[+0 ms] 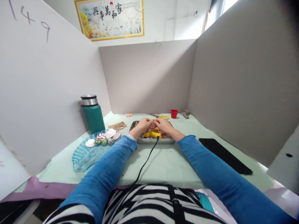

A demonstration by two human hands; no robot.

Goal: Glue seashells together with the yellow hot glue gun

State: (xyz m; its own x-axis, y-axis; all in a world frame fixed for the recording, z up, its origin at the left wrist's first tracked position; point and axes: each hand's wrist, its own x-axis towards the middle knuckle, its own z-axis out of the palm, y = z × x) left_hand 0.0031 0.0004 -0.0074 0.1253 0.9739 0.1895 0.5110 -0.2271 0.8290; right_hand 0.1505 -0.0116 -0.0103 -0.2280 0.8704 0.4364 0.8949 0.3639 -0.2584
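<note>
Both hands [155, 125] meet over tray [154, 140]; grip unclear, perhaps a shell [152, 126].

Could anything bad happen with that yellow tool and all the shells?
Maybe. The yellow corded tool, probably a glue gun, lies in the metal tray just under the left hand and right hand, so fingers might touch it. Its black cord trails off the table's near edge toward the lap; a tug could drag it. The blue glass dish of shells sits by the left elbow and could get bumped.
</note>
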